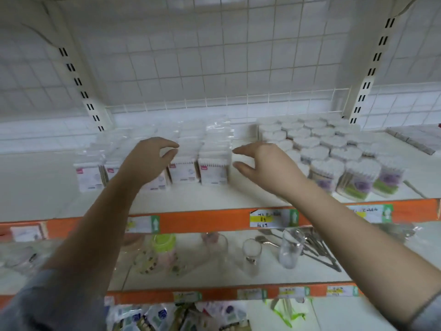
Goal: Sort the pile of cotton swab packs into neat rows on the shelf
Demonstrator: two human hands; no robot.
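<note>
Swab packs (212,169) stand beside round tubs (329,149); both hands (149,161) hover.

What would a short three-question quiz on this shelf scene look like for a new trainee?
1. True or false: the left hand is gripping one of the flat clear plastic cotton swab packs.
2. Multiple choice: the round clear tubs of cotton swabs with purple and green labels stand (A) left of the packs, (B) right of the packs, (C) on the shelf below.
3. Fill in: the front edge strip of the white shelf is coloured ____.

Key
1. False; both it and the right hand hover with nothing held.
2. B
3. orange
</note>
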